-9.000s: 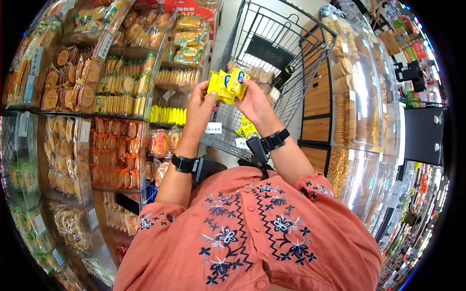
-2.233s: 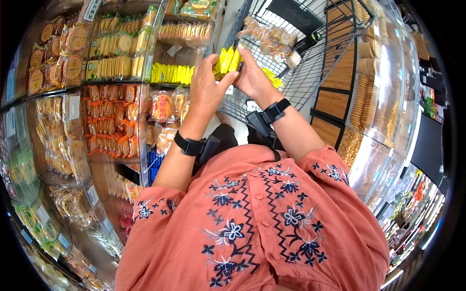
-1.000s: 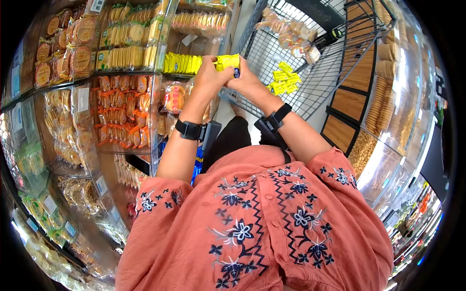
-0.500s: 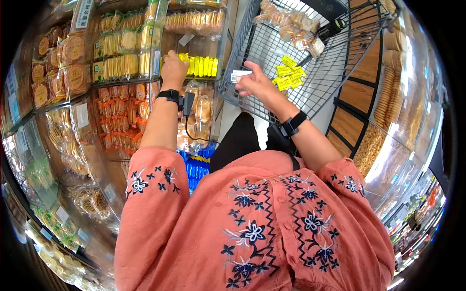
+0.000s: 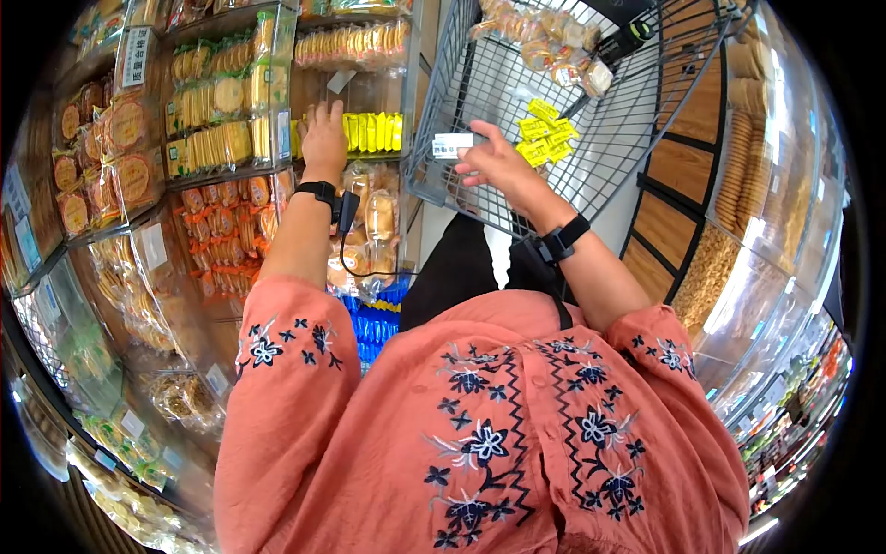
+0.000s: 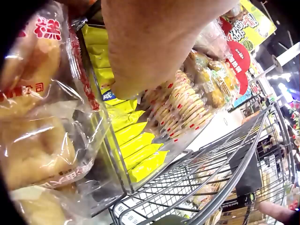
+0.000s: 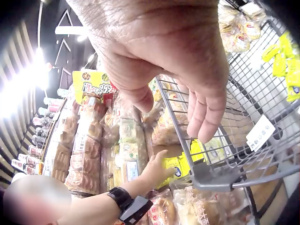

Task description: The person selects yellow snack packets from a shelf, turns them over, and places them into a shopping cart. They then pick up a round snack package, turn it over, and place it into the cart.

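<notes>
My left hand [image 5: 323, 141] reaches into a shelf compartment, its fingers extended over a row of small yellow packets [image 5: 374, 132]. In the left wrist view my left hand [image 6: 145, 47] covers part of that row; a packet with a blue logo [image 6: 108, 95] peeks out beneath it. The right wrist view shows the left fingers right at a yellow packet [image 7: 177, 168]. My right hand [image 5: 498, 164] hovers by the near corner of a shopping cart [image 5: 441, 189], fingers loosely spread and holding nothing. Several yellow packets [image 5: 546, 132] lie in the cart.
Bagged biscuits [image 5: 563, 42] and a dark bottle-like object [image 5: 628, 40] lie farther inside the cart. A white label [image 5: 452, 146] hangs on its rim. Bagged buns [image 5: 378, 217] and blue packets [image 5: 374, 331] fill lower shelves. Clear bins of biscuits [image 5: 734, 171] stand right.
Both hands held yellow packets together earlier. They have parted: the left hand went left to the shelf row, the right hand moved over the cart's corner without any packet.
</notes>
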Tool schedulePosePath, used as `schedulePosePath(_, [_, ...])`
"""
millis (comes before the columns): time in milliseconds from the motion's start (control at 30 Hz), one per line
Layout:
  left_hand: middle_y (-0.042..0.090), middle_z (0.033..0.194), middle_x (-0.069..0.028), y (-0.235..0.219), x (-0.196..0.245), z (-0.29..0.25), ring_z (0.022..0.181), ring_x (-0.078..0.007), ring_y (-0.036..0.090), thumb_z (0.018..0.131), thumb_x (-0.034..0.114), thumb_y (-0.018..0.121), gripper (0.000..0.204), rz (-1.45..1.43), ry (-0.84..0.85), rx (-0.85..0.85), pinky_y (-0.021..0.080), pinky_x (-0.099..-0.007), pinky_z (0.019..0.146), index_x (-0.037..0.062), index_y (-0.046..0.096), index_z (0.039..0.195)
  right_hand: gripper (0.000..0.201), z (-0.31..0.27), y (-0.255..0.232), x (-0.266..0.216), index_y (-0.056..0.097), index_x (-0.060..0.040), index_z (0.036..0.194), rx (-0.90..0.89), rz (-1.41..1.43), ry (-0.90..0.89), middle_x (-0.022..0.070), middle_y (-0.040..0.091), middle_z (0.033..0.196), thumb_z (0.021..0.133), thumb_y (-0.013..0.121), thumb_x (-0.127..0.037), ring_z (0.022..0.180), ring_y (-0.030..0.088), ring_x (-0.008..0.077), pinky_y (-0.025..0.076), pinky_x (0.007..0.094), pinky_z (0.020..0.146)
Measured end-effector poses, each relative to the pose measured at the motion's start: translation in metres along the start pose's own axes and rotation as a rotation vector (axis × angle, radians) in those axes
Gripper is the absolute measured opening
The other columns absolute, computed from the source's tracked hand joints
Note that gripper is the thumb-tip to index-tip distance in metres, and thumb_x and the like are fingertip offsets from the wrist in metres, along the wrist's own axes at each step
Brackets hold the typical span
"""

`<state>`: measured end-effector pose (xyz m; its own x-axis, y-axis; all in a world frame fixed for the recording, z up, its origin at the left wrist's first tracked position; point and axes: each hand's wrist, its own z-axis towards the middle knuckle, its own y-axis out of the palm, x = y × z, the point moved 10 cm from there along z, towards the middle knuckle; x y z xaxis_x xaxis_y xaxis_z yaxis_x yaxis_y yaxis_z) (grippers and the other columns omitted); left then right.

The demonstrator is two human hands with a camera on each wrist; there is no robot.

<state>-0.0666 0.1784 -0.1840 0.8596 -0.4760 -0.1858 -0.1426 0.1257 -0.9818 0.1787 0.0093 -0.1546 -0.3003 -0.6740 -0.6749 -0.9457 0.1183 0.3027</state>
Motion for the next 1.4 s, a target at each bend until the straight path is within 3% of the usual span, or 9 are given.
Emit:
schedulePosePath(67, [0.057,0.121,-0.0083,0.009,0.005,-0.004,0.12,-0.0322,0.052,0.092,0.013,0.052,0.03,0.008,0.09,0.02,0.041,-0.058,0.101,0.015,0.056,0.122,0.073,-0.002,-0.002,-0.001,0.024,0.0006,0.15,0.007,-0.011,0.018,0.0139,0.057,0.117,0.095,0.063,-0.025,0.105,0.061,0.0206,0.054,0.0324,0.084])
schedulePosePath(267, [0.059,0.119,-0.0083,0.039,-0.005,0.002,0.121,-0.0295,0.052,0.092,0.017,0.053,0.027,-0.013,0.038,-0.473,0.037,-0.0579,0.104,0.016,0.06,0.118,0.069,-0.009,-0.004,-0.002,0.025,0.0004,0.15,-0.008,0.023,0.028,0.0166,0.057,0.122,0.096,0.06,-0.025,0.106,0.061,0.0227,0.053,0.0331,0.087])
schedulePosePath(367, [0.059,0.121,-0.0096,0.04,-0.007,0.001,0.122,-0.0301,0.052,0.092,0.018,0.053,0.028,-0.019,0.087,-0.503,0.037,-0.0589,0.104,0.016,0.06,0.119,0.068,-0.01,-0.004,-0.002,0.026,0.0005,0.149,-0.022,0.032,0.027,0.0169,0.057,0.122,0.096,0.06,-0.026,0.106,0.061,0.0227,0.053,0.033,0.086])
schedulePosePath(467, [0.058,0.125,-0.0096,0.037,-0.007,0.002,0.126,-0.0305,0.049,0.091,0.021,0.057,0.031,-0.034,0.08,-0.467,0.036,-0.059,0.104,0.0167,0.06,0.122,0.068,-0.014,-0.004,-0.005,0.025,0.0004,0.149,-0.024,0.043,0.038,0.0168,0.057,0.121,0.096,0.059,-0.026,0.106,0.061,0.0224,0.053,0.0334,0.086])
schedulePosePath(567, [0.056,0.132,-0.0106,0.011,-0.004,0.002,0.131,-0.0312,0.045,0.088,0.023,0.061,0.038,-0.118,0.077,-0.255,0.033,-0.0591,0.107,0.0177,0.058,0.126,0.068,-0.014,-0.01,-0.002,0.026,0.0004,0.149,-0.022,0.076,0.033,0.0166,0.057,0.121,0.096,0.059,-0.026,0.105,0.062,0.0222,0.053,0.0336,0.086])
schedulePosePath(767, [0.053,0.136,-0.0127,0.038,-0.017,-0.005,0.137,-0.0333,0.04,0.085,0.023,0.063,0.045,-0.161,0.082,-0.358,0.028,-0.0596,0.113,0.0188,0.058,0.13,0.066,-0.017,-0.022,-0.002,0.027,0.0004,0.148,0.015,0.107,0.029,0.0149,0.058,0.119,0.096,0.059,-0.025,0.103,0.062,0.0224,0.054,0.0339,0.085])
schedulePosePath(900, [0.054,0.134,-0.0129,0.041,-0.017,0.0,0.129,-0.0339,0.046,0.081,0.021,0.068,0.047,-0.129,0.074,-0.446,0.036,-0.056,0.106,0.016,0.059,0.126,0.066,-0.014,-0.031,0.006,0.029,0.0002,0.147,0.026,0.112,0.038,0.0139,0.061,0.115,0.095,0.06,-0.025,0.101,0.064,0.0233,0.055,0.035,0.083])
schedulePosePath(1000, [0.047,0.143,-0.0125,0.026,-0.01,0.003,0.138,-0.0342,0.038,0.081,0.022,0.071,0.056,-0.205,0.036,-0.437,0.031,-0.0575,0.111,0.0187,0.054,0.134,0.066,-0.019,-0.043,0.004,0.029,0.0011,0.147,0.029,0.15,0.029,0.0149,0.06,0.116,0.096,0.06,-0.024,0.101,0.064,0.0235,0.056,0.0347,0.083])
schedulePosePath(1400, [0.045,0.146,-0.0141,0.004,-0.004,0.004,0.137,-0.0342,0.04,0.078,0.025,0.078,0.071,-0.197,0.033,-0.258,0.034,-0.0515,0.11,0.0181,0.047,0.142,0.064,-0.031,-0.093,0.007,0.031,0.0025,0.146,0.101,0.206,0.026,0.0194,0.057,0.121,0.096,0.061,-0.024,0.104,0.065,0.0274,0.056,0.0382,0.087])
